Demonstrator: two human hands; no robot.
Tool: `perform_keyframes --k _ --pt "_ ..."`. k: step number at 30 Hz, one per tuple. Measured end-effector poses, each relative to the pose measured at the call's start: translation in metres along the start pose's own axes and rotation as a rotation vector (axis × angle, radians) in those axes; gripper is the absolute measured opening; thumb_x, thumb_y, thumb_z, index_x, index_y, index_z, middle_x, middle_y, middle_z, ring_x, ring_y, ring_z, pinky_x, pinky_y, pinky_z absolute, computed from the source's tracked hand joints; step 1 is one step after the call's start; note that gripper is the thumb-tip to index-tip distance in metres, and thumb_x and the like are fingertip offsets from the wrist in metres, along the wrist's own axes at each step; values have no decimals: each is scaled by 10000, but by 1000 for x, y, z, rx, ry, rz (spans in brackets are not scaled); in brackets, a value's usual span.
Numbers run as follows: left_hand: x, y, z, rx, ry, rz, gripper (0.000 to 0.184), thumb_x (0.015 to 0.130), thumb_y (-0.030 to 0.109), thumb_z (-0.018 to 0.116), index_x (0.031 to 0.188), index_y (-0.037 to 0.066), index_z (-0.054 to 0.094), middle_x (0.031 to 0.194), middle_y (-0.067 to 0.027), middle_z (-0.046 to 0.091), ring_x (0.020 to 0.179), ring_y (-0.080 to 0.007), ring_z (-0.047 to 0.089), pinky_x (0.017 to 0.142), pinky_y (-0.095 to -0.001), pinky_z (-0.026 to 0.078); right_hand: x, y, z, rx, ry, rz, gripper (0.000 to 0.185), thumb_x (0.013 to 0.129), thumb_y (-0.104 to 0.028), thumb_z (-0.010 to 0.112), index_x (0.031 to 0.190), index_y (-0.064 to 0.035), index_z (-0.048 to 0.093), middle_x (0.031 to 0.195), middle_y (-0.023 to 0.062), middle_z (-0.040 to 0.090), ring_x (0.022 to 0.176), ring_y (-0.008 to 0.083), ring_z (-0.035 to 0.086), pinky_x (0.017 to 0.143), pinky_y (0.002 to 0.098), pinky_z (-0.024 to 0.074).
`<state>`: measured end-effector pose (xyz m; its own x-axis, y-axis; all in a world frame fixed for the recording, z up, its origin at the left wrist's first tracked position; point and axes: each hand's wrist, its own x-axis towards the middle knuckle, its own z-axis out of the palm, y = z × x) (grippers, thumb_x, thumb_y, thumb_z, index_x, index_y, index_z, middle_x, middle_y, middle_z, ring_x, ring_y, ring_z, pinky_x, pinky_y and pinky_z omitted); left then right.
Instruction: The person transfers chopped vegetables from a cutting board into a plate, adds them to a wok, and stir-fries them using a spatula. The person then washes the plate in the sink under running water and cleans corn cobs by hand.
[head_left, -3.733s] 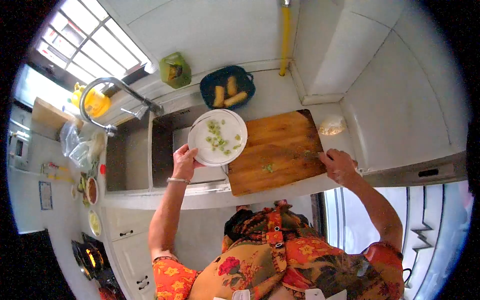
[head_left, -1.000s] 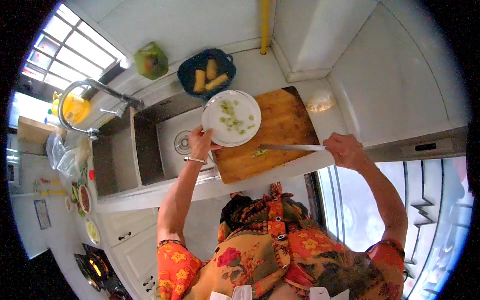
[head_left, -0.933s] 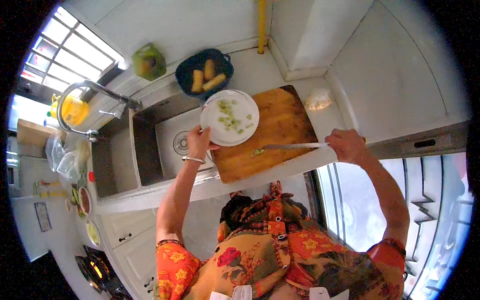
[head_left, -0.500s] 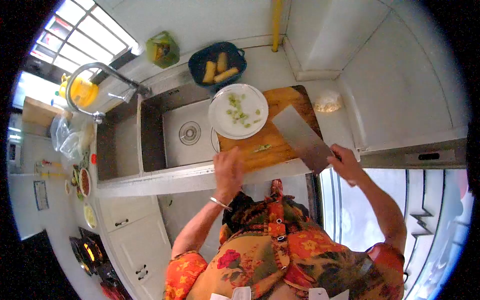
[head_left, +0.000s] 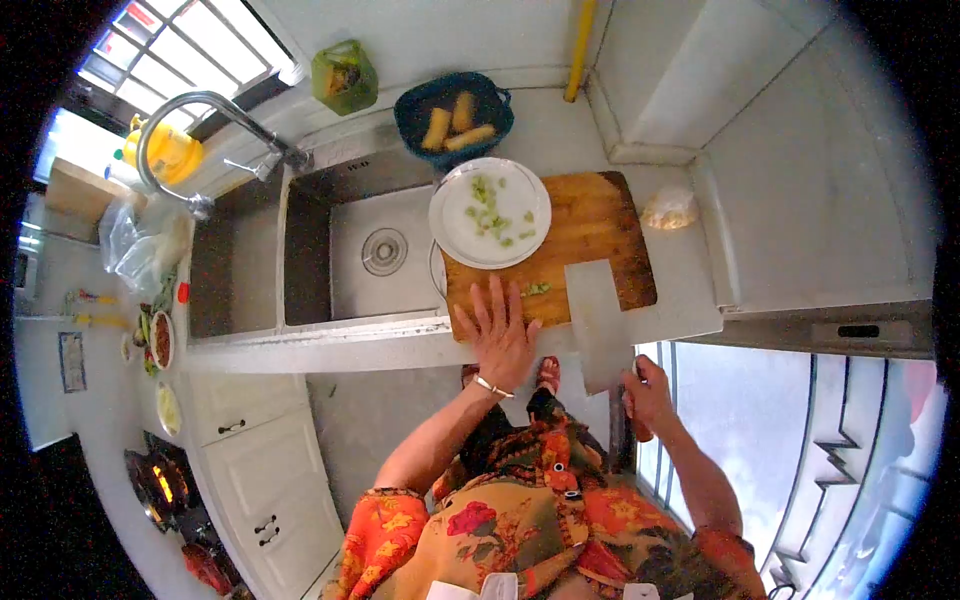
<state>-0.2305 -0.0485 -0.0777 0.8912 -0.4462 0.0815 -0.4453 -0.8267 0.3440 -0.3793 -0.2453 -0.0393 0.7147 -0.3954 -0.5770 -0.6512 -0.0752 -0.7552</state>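
My left hand [head_left: 502,338] has its fingers spread over the front left of the wooden cutting board [head_left: 590,215], just beside a small heap of chopped green vegetable [head_left: 537,289]. My right hand [head_left: 650,395] is wrapped around the handle of a cleaver [head_left: 597,325]. Its broad blade reaches over the front right of the board, to the right of the green pieces, and overhangs the counter edge. A white plate [head_left: 444,228] rests partly on the board's back left corner, with several green pieces scattered on it.
Left of the board is a steel sink [head_left: 345,215] with a curved faucet [head_left: 150,150]. Behind the plate stands a dark blue basin [head_left: 410,115] holding several yellowish cylindrical pieces. A green bag [head_left: 343,78] and a clear bag [head_left: 670,208] sit on the counter. Small dishes stand far left.
My left hand has gone from a blurred, curled pose near the board's front left to spread fingers on it. The cleaver has swung towards me and left, its blade now pointing more straight ahead.
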Motion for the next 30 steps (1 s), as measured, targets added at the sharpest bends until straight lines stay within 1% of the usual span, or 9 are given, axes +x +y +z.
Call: perform_keyframes --k 2,3,10,12,14,16,20,23,30 --pt "5 -3 0 -20 0 23 656 845 373 505 1354 5 316 1459 -168 174 1340 -415 56 1033 -605 -25 -5 5 12 84 66 91 108 852 -120 541 812 -58 461 568 2 438 397 87 423 349 249 353" --pt "5 -4 -1 -30 -11 40 664 844 390 501 1356 9 316 1458 -171 174 1341 -412 57 1033 -605 -22 -11 -8 15 86 24 13 98 858 -118 532 818 -62 461 568 2 436 397 87 425 349 248 357" --pt "11 -10 6 -18 26 109 670 835 440 476 1338 15 354 1442 -168 225 1327 -402 143 1042 -597 19 -15 15 52 97 53 56 73 870 -112 521 860 -66 465 563 -2 424 414 84 428 348 243 354" --pt "11 -9 4 18 5 140 670 830 440 481 1329 9 364 1430 -159 260 1321 -394 168 1043 -597 35 -20 12 68 166 108 175 80 868 -112 524 886 -60 465 569 1 423 415 87 424 351 250 361" --pt "13 -7 0 1 -14 133 676 830 439 481 1333 4 357 1428 -155 267 1325 -388 162 1043 -598 36 -21 4 75 192 76 196 86 864 -109 522 894 -63 456 578 4 422 420 97 432 355 259 366" --pt "15 -6 1 -15 -32 127 683 830 437 480 1336 -1 349 1426 -151 274 1329 -382 156 1043 -599 38 -19 8 84 158 37 94 84 867 -104 513 900 -70 442 585 7 419 428 107 441 358 266 376" --pt "15 -5 2 -30 -44 121 697 837 439 466 1351 -9 321 1432 -145 266 1339 -376 130 1046 -600 22 -21 6 93 232 12 140 68 868 -98 492 900 -79 436 582 8 415 429 120 446 358 262 384" --pt "14 -5 4 -30 -51 123 700 847 450 447 1363 1 301 1438 -144 257 1343 -372 126 1046 -604 14 -10 43 97 183 30 73 60 867 -100 496 902 -83 451 588 9 419 427 119 445 355 261 383" --pt "9 2 0 -51 -39 147 720 831 430 480 1363 -16 287 1447 -149 225 1351 -373 100 1058 -583 5 -35 -3 86 328 -28 145 83 872 -112 515 938 -81 477 601 11 426 418 114 436 355 259 382"
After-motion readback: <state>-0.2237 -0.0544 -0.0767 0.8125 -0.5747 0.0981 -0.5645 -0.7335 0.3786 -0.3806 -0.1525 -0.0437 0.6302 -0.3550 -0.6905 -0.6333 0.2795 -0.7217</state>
